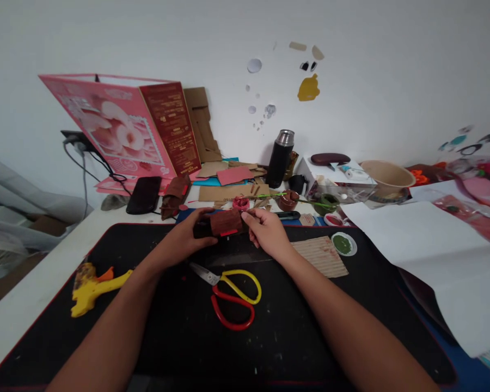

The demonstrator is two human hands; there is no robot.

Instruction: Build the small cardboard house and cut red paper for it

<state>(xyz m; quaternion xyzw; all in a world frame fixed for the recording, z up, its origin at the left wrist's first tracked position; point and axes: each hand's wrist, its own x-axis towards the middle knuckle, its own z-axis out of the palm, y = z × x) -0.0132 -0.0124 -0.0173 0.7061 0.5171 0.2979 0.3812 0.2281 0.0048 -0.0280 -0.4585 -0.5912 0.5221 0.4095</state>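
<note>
Both hands are at a small brown painted block-shaped piece [225, 222] with a bright red strip along its lower edge. My left hand [190, 234] grips its left end, thumb below and fingers above. At the right end, the thumb and curled fingers of my right hand [266, 228] pinch the piece's edge; the exact contact is partly hidden. Scissors [233, 298] with one yellow and one red handle lie on the black mat just below the hands. A similar brown piece with red [175, 195] rests behind my left hand.
A yellow glue gun [93, 288] lies on the mat at left. Right of my hands are corrugated cardboard [320, 256] and a dish of green paint [343, 244]. Behind stand paint jars [288, 200], a black thermos [280, 158], a phone [144, 195] and a pink box [122, 128].
</note>
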